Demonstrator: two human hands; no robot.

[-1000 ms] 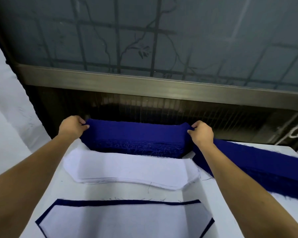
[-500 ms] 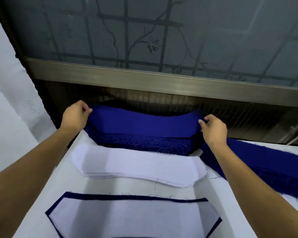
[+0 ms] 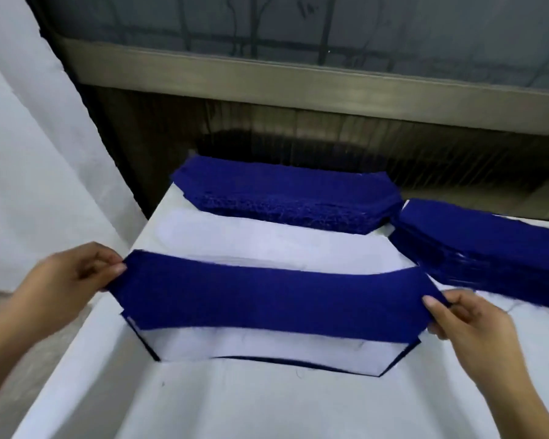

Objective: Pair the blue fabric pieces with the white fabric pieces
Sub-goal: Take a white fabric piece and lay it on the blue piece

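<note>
A table (image 3: pixel 235 407) draped in white cloth fills the foreground, seen from above by the person working at it; on it, near the middle, lies a flat white piece (image 3: pixel 267 348) with angled ends, edged in thin dark blue along its near side and both ends.

Just beyond, a single blue piece (image 3: pixel 267 299) of fabric, long and gently curved, is stretched out sideways between two bare hands; it covers the far part of the white piece, and whether it rests on it or hangs just above cannot be told. The left hand (image 3: pixel 67 286) pinches the left end of the blue piece between thumb and fingers; the right hand (image 3: pixel 469 331) pinches the right end the same way, thumb on top; both forearms reach in from the bottom corners.

Behind the held piece sits a white stack (image 3: pixel 267 245) of pieces of the same shape, lying flat on the table; farther back, at the table's far edge, a thick blue stack (image 3: pixel 282 194) shows frayed threads along its near side; a second blue stack (image 3: pixel 488 248) lies to the right, angled, its left end just beside the first.

Beyond the table runs a wide metal rail (image 3: pixel 298 80); above it, a window (image 3: pixel 393 23) with dark bars; a white sheet (image 3: pixel 29 153) hangs at the left.
</note>
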